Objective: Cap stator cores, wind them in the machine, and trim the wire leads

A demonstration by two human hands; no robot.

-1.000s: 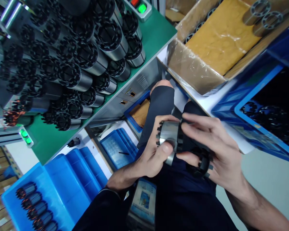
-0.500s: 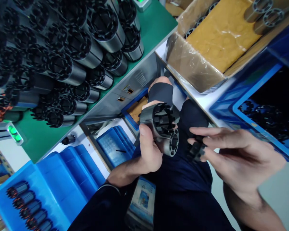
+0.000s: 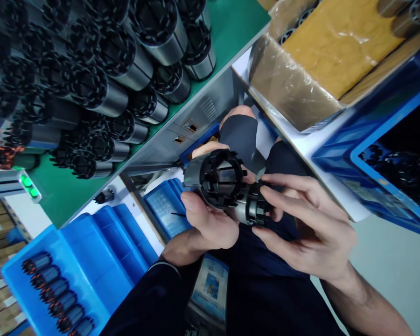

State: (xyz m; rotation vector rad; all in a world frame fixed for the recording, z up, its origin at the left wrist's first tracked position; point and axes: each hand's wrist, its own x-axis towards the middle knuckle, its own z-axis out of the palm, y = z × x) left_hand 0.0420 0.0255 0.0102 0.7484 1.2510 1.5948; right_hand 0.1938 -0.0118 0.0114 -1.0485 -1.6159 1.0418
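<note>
My left hand (image 3: pixel 205 219) is wrapped round a metal stator core (image 3: pixel 238 205) with a black slotted plastic end cap (image 3: pixel 219 179) facing me. My right hand (image 3: pixel 301 221) pinches a second black plastic end cap (image 3: pixel 261 210) against the core's other end, fingers closed around it. Both hands are held over my lap, between a green bench and a white table.
Many finished cores with black caps (image 3: pixel 101 79) stand on the green bench (image 3: pixel 231 28) at upper left. A cardboard box (image 3: pixel 290 93) lined with plastic sits at upper right, a blue crate of black parts (image 3: pixel 399 172) to the right. Blue trays (image 3: pixel 91 270) hold wound cores (image 3: pixel 52 294) at lower left.
My right hand has come back to the core and now presses the black cap onto its far end. My left hand has tilted the core so its capped end faces me.
</note>
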